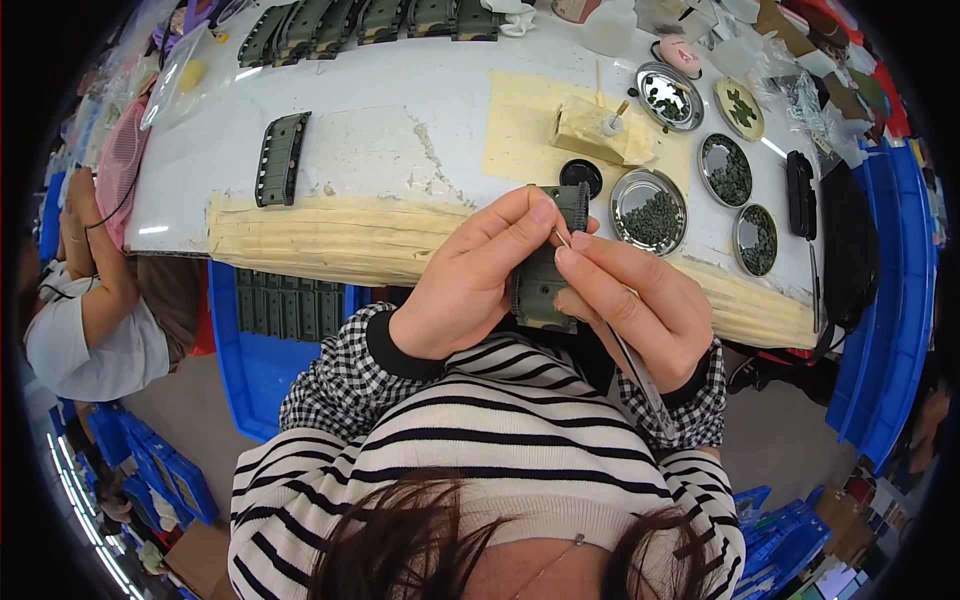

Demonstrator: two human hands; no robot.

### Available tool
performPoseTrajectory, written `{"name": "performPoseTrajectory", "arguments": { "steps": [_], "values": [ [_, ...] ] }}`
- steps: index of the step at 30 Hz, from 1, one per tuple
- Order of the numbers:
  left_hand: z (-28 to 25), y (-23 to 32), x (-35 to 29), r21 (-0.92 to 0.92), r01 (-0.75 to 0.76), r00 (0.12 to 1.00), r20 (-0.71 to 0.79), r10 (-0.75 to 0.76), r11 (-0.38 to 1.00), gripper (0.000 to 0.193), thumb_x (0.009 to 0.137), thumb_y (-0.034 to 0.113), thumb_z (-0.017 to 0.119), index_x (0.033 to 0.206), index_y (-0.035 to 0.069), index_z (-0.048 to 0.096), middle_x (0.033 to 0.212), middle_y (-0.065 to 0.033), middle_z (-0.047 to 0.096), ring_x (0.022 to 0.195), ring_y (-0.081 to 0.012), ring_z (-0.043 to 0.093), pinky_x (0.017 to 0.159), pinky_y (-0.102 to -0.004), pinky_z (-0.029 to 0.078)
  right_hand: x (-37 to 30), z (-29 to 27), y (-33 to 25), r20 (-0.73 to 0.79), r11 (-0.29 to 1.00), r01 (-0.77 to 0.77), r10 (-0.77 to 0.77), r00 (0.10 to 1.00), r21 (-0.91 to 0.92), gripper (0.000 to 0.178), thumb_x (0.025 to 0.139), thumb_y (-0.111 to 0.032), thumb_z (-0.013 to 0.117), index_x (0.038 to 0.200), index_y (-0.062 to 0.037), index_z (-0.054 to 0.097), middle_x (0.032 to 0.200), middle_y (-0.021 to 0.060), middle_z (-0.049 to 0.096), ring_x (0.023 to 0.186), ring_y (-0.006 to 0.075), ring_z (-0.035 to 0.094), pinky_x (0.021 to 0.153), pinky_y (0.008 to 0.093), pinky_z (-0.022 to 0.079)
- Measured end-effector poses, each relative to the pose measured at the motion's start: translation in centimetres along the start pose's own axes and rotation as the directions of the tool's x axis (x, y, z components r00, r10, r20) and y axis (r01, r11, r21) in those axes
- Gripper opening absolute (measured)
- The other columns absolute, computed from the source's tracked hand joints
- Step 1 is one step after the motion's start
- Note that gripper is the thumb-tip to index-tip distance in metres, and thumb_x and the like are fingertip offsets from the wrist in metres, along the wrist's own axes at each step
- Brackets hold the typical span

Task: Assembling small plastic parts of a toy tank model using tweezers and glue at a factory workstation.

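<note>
The left hand (470,265) grips a curved, dark-green and tan camouflage-patterned plastic part (543,275), thumb and forefinger closed at its upper half. The right hand (645,300) pinches a slender silver metal tool (637,368), its narrow tip between the two thumbs; whether that tip touches the part cannot be told. Seen from above, the part spans the table's near edge, where a wide strip of cream masking tape (330,240) covers the border. Room is tight on the right: a round steel dish (640,186) of small green pieces (650,220) stands just beyond the right hand's fingers, and a round black plastic lid (581,179) lies close to the part's upper end. Leftward there is wider room, a long stretch of white tabletop (430,80) reaching to a loose dark-green curved part (282,160), well apart from the hands. Below the table edge, a blue plastic crate (275,370) stands near the left cuff, ribbed green parts (288,303) inside
</note>
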State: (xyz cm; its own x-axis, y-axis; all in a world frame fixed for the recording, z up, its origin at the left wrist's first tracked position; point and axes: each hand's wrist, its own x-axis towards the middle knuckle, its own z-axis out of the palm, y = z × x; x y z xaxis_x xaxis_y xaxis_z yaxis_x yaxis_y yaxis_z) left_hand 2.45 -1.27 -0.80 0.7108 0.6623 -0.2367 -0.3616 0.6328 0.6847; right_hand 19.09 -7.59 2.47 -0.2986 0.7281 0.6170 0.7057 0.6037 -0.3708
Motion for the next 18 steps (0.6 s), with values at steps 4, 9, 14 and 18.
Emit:
{"name": "performPoseTrajectory", "arguments": {
  "steps": [4, 9, 14, 18],
  "values": [
    [0.0, 0.0, -0.1, -0.015, 0.015, 1.0, 0.013, -0.015, 1.0, 0.029, 0.104, 0.028, 0.038, 0.095, 0.004, 0.051, 0.117, -0.0151, 0.059, 0.107, -0.0162, 0.055, 0.095, -0.0311, 0.045, -0.2, 0.1, 0.3, -0.008, 0.999, -0.028, 0.028, 1.0, 0.043, 0.032, 0.073, -0.009, 0.075, 0.102, 0.0013, 0.069, 0.096, 0.0133, 0.066, 0.08, 0.0259, 0.067, 0.065, 0.0309, 0.057],
    [-0.3, 0.8, -0.5, -0.113, 0.055, 0.995, 0.087, -0.045, 0.992, 0.024, 0.102, 0.018, 0.042, 0.12, 0.004, 0.049, 0.127, -0.0176, 0.053, 0.108, -0.0196, 0.057, 0.095, -0.0339, 0.047, -0.6, -0.2, 0.7, -0.091, 0.898, -0.317, 0.359, 0.929, 0.305, 0.018, 0.082, -0.002, 0.069, 0.1, 0.0008, 0.07, 0.093, 0.0121, 0.067, 0.082, 0.0219, 0.066, 0.073, 0.0293, 0.053],
    [-0.2, 1.9, -1.3, -0.01, -0.102, 0.992, -0.077, 0.101, 0.995, 0.065, 0.092, -0.003, 0.051, 0.149, 0.009, 0.022, 0.132, -0.0192, 0.049, 0.114, -0.029, 0.058, 0.099, -0.0441, 0.049, -0.9, 1.0, 2.9, -0.121, 0.742, -0.492, 0.599, 0.791, 0.456, 0.013, 0.091, -0.004, 0.06, 0.097, 0.0031, 0.069, 0.088, 0.0097, 0.065, 0.078, 0.0159, 0.059, 0.068, 0.0261, 0.046],
    [-1.3, 1.8, -1.3, -0.163, -0.082, 0.982, -0.179, 0.053, 0.983, 0.061, 0.09, -0.002, 0.053, 0.145, 0.005, 0.028, 0.125, -0.0171, 0.055, 0.116, -0.0294, 0.057, 0.101, -0.0453, 0.048, -0.9, 2.5, 4.3, -0.128, 0.84, -0.496, 0.529, 0.839, 0.218, 0.013, 0.091, -0.008, 0.06, 0.093, 0.0005, 0.07, 0.083, 0.0103, 0.066, 0.077, 0.0204, 0.057, 0.069, 0.0303, 0.045]
  ]
}}
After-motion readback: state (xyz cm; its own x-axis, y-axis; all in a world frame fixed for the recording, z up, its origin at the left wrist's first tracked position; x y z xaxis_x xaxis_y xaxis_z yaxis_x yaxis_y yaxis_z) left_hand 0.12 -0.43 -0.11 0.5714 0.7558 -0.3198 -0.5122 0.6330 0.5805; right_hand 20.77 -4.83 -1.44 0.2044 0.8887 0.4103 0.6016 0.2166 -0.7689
